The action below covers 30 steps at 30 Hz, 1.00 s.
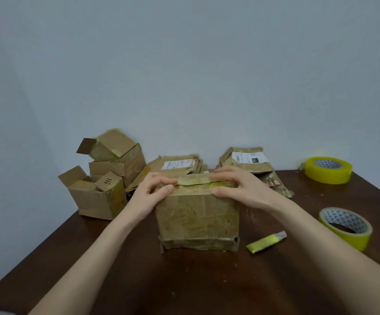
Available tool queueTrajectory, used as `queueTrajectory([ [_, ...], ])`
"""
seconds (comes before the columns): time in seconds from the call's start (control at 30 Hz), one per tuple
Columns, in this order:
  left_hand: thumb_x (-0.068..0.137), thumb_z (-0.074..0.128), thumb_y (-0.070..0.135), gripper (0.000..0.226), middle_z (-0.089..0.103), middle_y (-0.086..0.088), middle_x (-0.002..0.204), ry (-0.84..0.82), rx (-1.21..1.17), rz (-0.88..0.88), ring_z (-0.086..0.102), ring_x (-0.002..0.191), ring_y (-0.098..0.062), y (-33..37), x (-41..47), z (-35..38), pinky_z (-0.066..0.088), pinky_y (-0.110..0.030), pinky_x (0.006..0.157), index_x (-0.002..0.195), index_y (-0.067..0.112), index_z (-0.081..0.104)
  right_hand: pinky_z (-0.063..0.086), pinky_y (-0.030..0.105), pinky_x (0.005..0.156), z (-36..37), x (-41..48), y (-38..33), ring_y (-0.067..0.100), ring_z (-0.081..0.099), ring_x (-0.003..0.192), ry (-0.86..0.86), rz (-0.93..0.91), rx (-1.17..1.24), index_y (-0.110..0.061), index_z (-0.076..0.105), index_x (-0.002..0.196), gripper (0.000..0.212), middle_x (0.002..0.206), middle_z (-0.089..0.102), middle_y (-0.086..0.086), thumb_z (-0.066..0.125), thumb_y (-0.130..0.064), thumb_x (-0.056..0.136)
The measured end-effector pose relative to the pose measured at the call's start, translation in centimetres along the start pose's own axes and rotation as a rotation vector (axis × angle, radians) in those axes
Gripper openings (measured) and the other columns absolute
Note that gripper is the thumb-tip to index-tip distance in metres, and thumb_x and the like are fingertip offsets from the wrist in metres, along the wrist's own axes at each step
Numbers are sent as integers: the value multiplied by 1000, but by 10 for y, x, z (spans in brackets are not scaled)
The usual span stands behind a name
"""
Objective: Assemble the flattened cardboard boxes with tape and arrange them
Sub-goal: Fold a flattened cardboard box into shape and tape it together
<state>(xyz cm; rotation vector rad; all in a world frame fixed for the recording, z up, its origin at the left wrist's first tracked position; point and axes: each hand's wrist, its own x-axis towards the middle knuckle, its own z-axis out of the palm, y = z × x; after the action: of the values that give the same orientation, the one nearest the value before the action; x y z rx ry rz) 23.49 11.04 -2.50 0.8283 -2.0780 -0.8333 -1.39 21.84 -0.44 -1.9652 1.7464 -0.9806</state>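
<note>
A worn cardboard box (198,220) stands upright at the middle of the dark wooden table (184,280), its faces covered in old yellowish tape. My left hand (153,192) grips its top left corner, fingers over the top flap and thumb on the front. My right hand (239,186) grips the top right corner the same way, over a strip of yellow tape. Two rolls of yellow tape lie to the right, one nearer (346,227) and one at the far edge (327,169). A yellow utility knife (266,242) lies beside the box.
Several assembled small boxes (102,176) are piled at the far left corner. Flattened boxes with shipping labels lie behind the held box (177,164) and to its right (245,160). A pale wall stands right behind the table.
</note>
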Motion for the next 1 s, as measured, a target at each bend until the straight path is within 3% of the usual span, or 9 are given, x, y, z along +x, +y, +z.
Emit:
queueTrajectory([
  [0.07, 73, 48, 62, 39, 54, 9, 119, -15, 74, 7, 47, 111, 9, 2, 0, -1, 33, -11, 88, 98, 40, 67, 32, 40, 111, -1, 1, -6, 9, 33, 137, -54, 5, -138, -41, 57, 129, 48, 145, 40, -17, 54, -62, 85],
  [0.13, 80, 43, 58, 36, 54, 10, 123, -12, 241, 40, 47, 118, 2, 13, 1, -2, 35, -18, 93, 98, 36, 64, 28, 42, 114, -4, 1, -13, 10, 24, 142, -122, 27, -305, -43, 49, 136, 63, 152, 32, -18, 49, -71, 80],
  [0.23, 77, 32, 74, 66, 39, 11, 148, -127, 582, 133, 26, 141, -8, 37, 7, 6, 27, -33, 112, 124, 34, 55, 20, 43, 116, -1, 4, -23, 18, 8, 149, -173, 25, -556, -41, 34, 146, 76, 158, 19, -15, 49, -73, 79],
  [0.33, 71, 40, 85, 90, 17, 11, 158, -236, 746, 41, 12, 146, -10, 48, 9, 18, 21, -38, 117, 148, 40, 23, 15, 43, 117, 6, 6, -28, 30, 1, 149, -181, 43, -593, -32, 26, 151, 80, 161, 15, -6, 51, -69, 83],
  [0.43, 79, 41, 75, 81, 15, 9, 159, -298, 894, 73, 11, 147, -13, 46, 12, 20, 17, -38, 118, 149, 40, 19, 14, 43, 117, 10, 5, -31, 35, -3, 148, -180, 55, -616, -25, 22, 152, 83, 162, 12, 3, 52, -65, 85],
  [0.57, 86, 36, 71, 70, 12, 6, 160, -327, 964, 122, 11, 147, -16, 38, 16, 24, 13, -40, 119, 148, 42, 21, 16, 43, 117, 8, 8, -31, 32, 3, 148, -215, 49, -697, -28, 25, 151, 76, 162, 12, 3, 47, -65, 88],
  [0.7, 71, 24, 87, 90, 7, 6, 160, -362, 777, 55, 11, 147, -16, 8, -2, 23, 14, -39, 118, 148, 42, 17, 21, 42, 115, 27, 15, -35, 25, 13, 148, -173, -15, -663, -35, 43, 142, 67, 157, 28, -3, 55, -66, 83],
  [0.83, 82, 46, 69, 72, 14, 8, 159, -317, 720, -13, 20, 144, -15, 7, 4, 18, 24, -38, 113, 146, 43, 25, 25, 39, 114, 34, 23, -31, 18, 23, 144, -2, 29, -364, -28, 62, 126, 64, 156, 27, -5, 75, -56, 71],
  [1.0, 73, 61, 70, 94, 8, 0, 161, -442, 789, 30, 17, 146, -22, 28, 36, 37, 18, -51, 116, 149, 44, 12, 25, 38, 113, 23, 24, -18, 19, 22, 145, -8, 85, -244, -25, 62, 122, 64, 159, 21, 1, 81, -49, 66],
])
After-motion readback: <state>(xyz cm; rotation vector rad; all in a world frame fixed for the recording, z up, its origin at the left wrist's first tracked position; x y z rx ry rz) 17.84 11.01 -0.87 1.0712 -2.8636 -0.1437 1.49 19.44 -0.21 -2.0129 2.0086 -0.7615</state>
